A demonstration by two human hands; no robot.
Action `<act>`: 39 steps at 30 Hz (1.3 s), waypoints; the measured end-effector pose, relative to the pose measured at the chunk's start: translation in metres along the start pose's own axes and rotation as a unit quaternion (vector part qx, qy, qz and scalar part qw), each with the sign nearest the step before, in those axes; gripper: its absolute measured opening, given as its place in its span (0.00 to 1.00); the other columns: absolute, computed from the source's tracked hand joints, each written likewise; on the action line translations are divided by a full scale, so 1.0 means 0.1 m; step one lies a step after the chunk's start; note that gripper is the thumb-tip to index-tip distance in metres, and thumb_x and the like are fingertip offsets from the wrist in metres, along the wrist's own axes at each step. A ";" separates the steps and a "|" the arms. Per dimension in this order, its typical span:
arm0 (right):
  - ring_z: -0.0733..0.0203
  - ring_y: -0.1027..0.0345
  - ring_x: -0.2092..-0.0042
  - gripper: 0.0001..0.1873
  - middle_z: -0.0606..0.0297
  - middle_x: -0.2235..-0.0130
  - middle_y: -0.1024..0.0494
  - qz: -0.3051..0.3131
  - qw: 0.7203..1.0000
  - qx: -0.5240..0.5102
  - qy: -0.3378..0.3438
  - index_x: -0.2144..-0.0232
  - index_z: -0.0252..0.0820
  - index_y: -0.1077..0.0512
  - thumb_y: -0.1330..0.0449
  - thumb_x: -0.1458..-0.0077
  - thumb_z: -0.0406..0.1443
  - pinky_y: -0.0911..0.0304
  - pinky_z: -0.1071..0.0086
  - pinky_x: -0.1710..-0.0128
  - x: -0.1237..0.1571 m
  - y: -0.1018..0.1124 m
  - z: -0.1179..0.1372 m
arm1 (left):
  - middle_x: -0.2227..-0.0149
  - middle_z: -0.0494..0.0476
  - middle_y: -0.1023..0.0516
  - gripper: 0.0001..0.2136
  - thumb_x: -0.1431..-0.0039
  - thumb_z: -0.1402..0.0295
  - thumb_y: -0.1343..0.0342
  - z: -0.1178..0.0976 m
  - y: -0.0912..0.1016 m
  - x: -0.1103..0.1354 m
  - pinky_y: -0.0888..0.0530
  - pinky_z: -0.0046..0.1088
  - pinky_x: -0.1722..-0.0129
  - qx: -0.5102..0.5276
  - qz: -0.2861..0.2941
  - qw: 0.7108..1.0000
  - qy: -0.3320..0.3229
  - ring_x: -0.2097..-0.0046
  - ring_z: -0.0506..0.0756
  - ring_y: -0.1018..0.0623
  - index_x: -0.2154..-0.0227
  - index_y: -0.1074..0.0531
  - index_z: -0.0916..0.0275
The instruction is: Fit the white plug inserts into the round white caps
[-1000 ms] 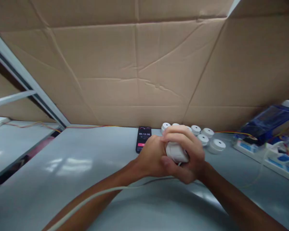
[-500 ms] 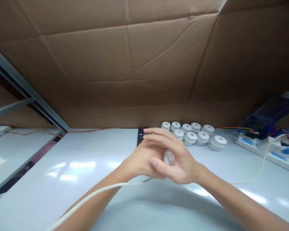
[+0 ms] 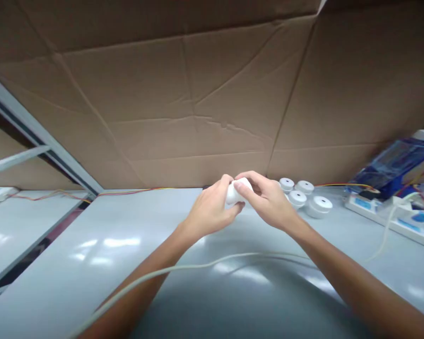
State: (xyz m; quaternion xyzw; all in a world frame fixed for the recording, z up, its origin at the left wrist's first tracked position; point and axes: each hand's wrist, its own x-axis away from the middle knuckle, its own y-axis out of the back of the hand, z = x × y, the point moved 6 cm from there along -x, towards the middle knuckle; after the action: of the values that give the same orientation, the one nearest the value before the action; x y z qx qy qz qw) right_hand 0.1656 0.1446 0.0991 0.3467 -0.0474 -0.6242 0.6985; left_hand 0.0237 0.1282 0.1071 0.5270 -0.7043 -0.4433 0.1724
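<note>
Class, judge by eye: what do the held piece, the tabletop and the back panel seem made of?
Held piece: probably plastic, smooth and uniformly white.
Tabletop: glossy, mirroring bright lights; laminate or painted metal, unclear.
Back panel: likely cardboard, matte brown with creases.

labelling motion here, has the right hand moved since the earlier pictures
Yes: the right hand is now higher in the view, with its fingers past the bottom edge of the cardboard.

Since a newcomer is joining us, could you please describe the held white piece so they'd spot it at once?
From the cardboard wall, drop to the table at its foot. There the left hand and right hand grip a rounded white piece. Unlike the round units standing to its right, it alone is held.
</note>
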 end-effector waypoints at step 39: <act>0.38 0.50 0.28 0.35 0.52 0.29 0.40 0.142 0.927 0.346 -0.007 0.32 0.40 0.40 0.57 0.31 0.53 0.47 0.42 0.34 -0.20 -0.20 -1.01 | 0.68 0.58 0.16 0.08 0.43 0.73 0.46 1.77 0.00 -0.37 0.29 0.28 0.62 -0.096 -0.103 0.976 0.165 0.63 0.57 0.19 0.70 0.21 0.61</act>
State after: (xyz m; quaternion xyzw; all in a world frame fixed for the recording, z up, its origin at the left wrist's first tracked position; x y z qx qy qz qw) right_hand 0.1949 0.2061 0.0187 0.5525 -0.3142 -0.4655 0.6159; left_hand -0.0873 0.2397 0.0184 0.6434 -0.5625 -0.4308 0.2899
